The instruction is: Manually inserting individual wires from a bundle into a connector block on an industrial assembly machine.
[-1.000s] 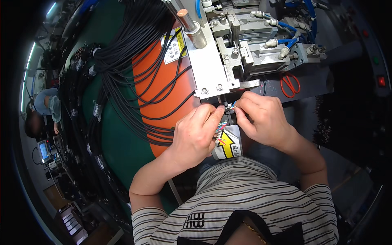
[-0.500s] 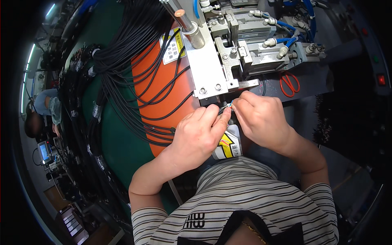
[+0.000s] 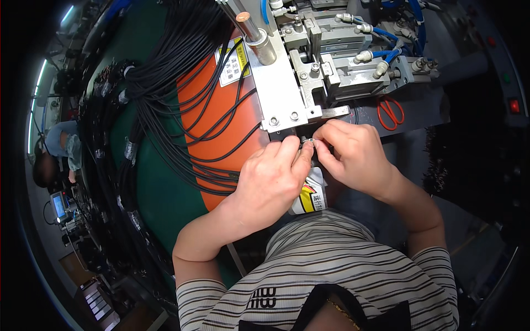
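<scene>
Both my hands meet in front of the metal clamping machine, their fingertips nearly touching. My left hand is closed, thumb and forefinger pinching the end of a cable, most of which the fingers cover. Thin wires show as a small light patch between the two hands. My right hand is closed in a pinch on these wires from the other side. Below the fingers, a white and yellow label is partly hidden by my left hand.
A thick bundle of black cables fans over the orange surface and green mat at left. Red-handled scissors lie right of the machine. Blue air hoses run behind. Another person is at far left.
My right hand's fingers have shifted slightly at the wires, and the coloured wire tips are now less visible. My left hand has rolled a little, staying in the same place.
</scene>
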{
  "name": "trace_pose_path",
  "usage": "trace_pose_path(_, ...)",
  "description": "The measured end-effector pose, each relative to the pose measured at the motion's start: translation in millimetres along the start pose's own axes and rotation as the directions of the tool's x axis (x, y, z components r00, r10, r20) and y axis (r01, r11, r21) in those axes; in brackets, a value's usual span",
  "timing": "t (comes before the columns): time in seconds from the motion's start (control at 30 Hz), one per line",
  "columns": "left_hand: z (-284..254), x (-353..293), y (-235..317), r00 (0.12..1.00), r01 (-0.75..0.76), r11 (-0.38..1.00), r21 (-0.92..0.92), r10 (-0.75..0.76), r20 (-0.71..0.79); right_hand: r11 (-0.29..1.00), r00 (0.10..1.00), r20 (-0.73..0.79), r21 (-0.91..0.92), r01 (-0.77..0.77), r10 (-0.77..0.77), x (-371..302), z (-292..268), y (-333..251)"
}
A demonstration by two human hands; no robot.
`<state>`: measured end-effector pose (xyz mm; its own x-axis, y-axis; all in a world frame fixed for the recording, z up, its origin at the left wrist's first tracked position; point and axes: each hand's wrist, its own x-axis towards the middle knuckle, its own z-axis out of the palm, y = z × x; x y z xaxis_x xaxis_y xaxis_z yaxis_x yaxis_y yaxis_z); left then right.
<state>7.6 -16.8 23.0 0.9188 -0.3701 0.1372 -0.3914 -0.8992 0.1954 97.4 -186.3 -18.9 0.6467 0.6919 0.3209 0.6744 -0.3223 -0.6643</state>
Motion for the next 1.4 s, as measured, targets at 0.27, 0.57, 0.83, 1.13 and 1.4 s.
trace_pose_path(0.27,3,-8,-9,1.000,0.025,0.996,-0.081,-0.025,0.009,0.947,0.983,0.034,0.265,-0.182,0.179,-5,5,5)
trace_pose_path(0.57,2,-8,-10,1.000,0.012,0.997,-0.078,-0.011,0.013,0.941,0.978,-0.034,0.282,-0.188,0.206,-8,8,-1)
trace_pose_path(0.83,2,-6,-11,0.999,-0.037,0.996,-0.077,0.035,-0.027,0.995,0.963,-0.270,0.083,0.050,-0.026,-12,27,-3)
trace_pose_path(1.13,0,-5,-10,0.999,-0.033,0.997,-0.075,0.033,-0.003,0.995,0.960,-0.275,0.070,0.067,-0.045,-13,31,0)
trace_pose_path(1.4,-1,-5,-9,1.000,-0.029,0.998,-0.064,0.029,-0.004,0.823,0.940,0.016,0.478,-0.305,0.340,-13,12,1)
